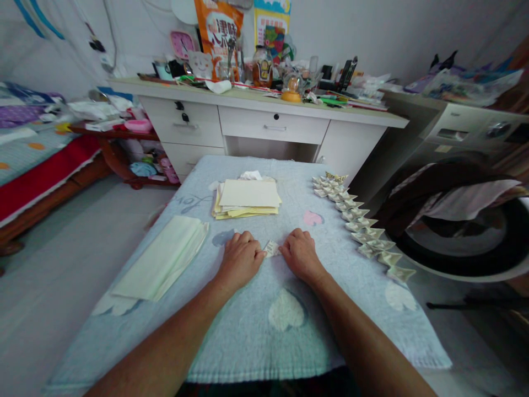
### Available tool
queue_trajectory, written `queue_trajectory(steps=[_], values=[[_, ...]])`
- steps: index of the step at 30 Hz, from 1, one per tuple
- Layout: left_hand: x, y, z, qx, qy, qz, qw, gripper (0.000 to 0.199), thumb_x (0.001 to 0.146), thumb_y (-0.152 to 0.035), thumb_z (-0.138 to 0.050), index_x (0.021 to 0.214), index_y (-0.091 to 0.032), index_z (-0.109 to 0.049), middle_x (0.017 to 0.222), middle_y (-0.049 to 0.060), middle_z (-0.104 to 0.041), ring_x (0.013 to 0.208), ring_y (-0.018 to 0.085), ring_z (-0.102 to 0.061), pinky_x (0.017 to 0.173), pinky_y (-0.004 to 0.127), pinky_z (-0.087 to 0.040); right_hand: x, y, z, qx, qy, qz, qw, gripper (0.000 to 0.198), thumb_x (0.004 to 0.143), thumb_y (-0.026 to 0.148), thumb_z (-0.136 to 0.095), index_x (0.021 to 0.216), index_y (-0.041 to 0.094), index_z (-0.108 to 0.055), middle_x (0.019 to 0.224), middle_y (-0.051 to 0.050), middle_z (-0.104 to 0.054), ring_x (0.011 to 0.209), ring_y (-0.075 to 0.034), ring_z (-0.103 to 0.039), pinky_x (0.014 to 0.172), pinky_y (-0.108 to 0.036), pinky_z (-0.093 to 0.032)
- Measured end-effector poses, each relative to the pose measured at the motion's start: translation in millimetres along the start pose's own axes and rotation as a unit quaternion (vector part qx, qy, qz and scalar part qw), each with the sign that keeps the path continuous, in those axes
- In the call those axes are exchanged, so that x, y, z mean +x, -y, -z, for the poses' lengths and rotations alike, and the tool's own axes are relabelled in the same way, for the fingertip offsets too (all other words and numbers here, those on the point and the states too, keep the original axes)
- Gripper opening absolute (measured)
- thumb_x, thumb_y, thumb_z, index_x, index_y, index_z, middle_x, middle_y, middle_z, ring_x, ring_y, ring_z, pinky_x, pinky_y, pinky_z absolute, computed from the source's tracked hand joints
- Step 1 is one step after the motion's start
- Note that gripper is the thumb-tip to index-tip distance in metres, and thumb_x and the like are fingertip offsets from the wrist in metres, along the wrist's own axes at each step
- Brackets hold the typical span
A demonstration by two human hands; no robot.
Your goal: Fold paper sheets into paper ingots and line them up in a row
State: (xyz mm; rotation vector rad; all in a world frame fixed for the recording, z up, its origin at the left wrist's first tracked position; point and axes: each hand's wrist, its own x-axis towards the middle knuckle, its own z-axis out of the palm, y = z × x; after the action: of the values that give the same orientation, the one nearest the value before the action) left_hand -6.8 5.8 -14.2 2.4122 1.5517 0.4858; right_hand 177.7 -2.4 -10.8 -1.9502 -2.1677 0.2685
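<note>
Between my two hands is a small folded piece of printed paper (271,249), low over the cloth. My left hand (242,255) is closed, pinching its left end between thumb and fingers. On the other end, my right hand (301,255) is closed in a like pinch. Parts of the paper are hidden under the fingers. Beyond the hands lies a stack of cream and yellow paper sheets (249,194). To the right runs a slanting row of folded paper boats (360,225), several of them nested close together.
A light blue patterned cloth (285,353) covers the table. Long pale folded sheets (163,258) lie at its left. Behind stands a white desk (273,118) crowded with jars, bags and small items. A washing machine (471,124) with its door open is at the right, a bed (45,149) at the left.
</note>
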Motion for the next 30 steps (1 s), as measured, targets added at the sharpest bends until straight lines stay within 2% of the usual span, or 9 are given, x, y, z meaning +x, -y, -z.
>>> queue_trajectory(steps=[8, 10, 13, 15, 17, 25, 30], values=[[-0.9, 0.4, -1.2, -0.007, -0.007, 0.012, 1.000, 0.016, 0.082, -0.031, -0.058, 0.072, -0.020, -0.062, 0.090, 0.005, -0.057, 0.092, 0.023, -0.048, 0.077, 0.035, -0.036, -0.4, 1.0, 0.2, 0.005, -0.008, -0.007, 1.000, 0.020, 0.087, 0.033, -0.058, 0.077, 0.017, -0.066, 0.097, -0.012, -0.056, 0.091, -0.024, -0.046, 0.081, -0.035, -0.035], [-0.7, 0.7, -1.2, -0.016, -0.021, 0.006, 1.000, 0.010, 0.080, -0.030, -0.061, 0.086, -0.022, -0.065, 0.094, 0.005, -0.057, 0.094, 0.024, -0.048, 0.079, 0.036, -0.037, -0.7, 1.0, -0.2, 0.005, -0.009, -0.008, 1.000, 0.020, 0.086, 0.033, -0.058, 0.077, 0.017, -0.066, 0.097, -0.012, -0.056, 0.091, -0.024, -0.046, 0.080, -0.035, -0.035], [1.4, 2.2, -0.8, -0.053, -0.023, -0.062, 0.996, 0.027, 0.082, -0.023, -0.060, 0.108, -0.027, -0.065, 0.103, 0.004, -0.059, 0.099, 0.023, -0.046, 0.085, 0.037, -0.037, -0.9, 1.2, -1.1, 0.002, -0.010, -0.009, 1.000, 0.021, 0.086, 0.034, -0.058, 0.077, 0.017, -0.066, 0.096, -0.011, -0.056, 0.091, -0.024, -0.046, 0.080, -0.035, -0.035], [3.4, 3.6, -0.7, -0.079, 0.001, -0.120, 0.990, 0.027, 0.085, -0.019, -0.054, 0.107, -0.028, -0.067, 0.104, 0.004, -0.061, 0.099, 0.022, -0.047, 0.087, 0.035, -0.038, -1.0, 0.9, -1.0, 0.000, -0.012, -0.007, 1.000, 0.021, 0.086, 0.035, -0.058, 0.078, 0.017, -0.066, 0.095, -0.011, -0.056, 0.090, -0.024, -0.046, 0.080, -0.035, -0.035], [5.3, 5.1, -0.8, -0.092, 0.020, -0.147, 0.985, 0.026, 0.088, -0.017, -0.051, 0.104, -0.026, -0.069, 0.102, 0.004, -0.063, 0.097, 0.020, -0.049, 0.088, 0.034, -0.039, -1.4, -0.1, 0.2, 0.003, -0.016, -0.010, 1.000, 0.021, 0.086, 0.035, -0.059, 0.078, 0.017, -0.066, 0.095, -0.011, -0.056, 0.091, -0.024, -0.046, 0.081, -0.035, -0.035], [6.7, 8.6, -3.0, -0.103, 0.016, -0.135, 0.985, 0.025, 0.086, -0.016, -0.053, 0.103, -0.024, -0.071, 0.102, 0.004, -0.064, 0.096, 0.020, -0.051, 0.088, 0.034, -0.041, -1.4, -14.9, 10.1, 0.008, -0.005, -0.036, 0.999, 0.019, 0.087, 0.033, -0.057, 0.077, 0.018, -0.065, 0.099, -0.009, -0.056, 0.093, -0.023, -0.046, 0.079, -0.033, -0.033], [6.5, 9.1, -4.8, -0.105, 0.009, -0.135, 0.985, 0.026, 0.086, -0.016, -0.054, 0.103, -0.024, -0.071, 0.101, 0.003, -0.064, 0.095, 0.019, -0.052, 0.087, 0.034, -0.042, -1.9, -24.0, 11.6, 0.052, -0.032, -0.042, 0.997, 0.018, 0.091, 0.028, -0.048, 0.086, 0.019, -0.063, 0.096, -0.007, -0.056, 0.091, -0.020, -0.048, 0.082, -0.032, -0.033]])
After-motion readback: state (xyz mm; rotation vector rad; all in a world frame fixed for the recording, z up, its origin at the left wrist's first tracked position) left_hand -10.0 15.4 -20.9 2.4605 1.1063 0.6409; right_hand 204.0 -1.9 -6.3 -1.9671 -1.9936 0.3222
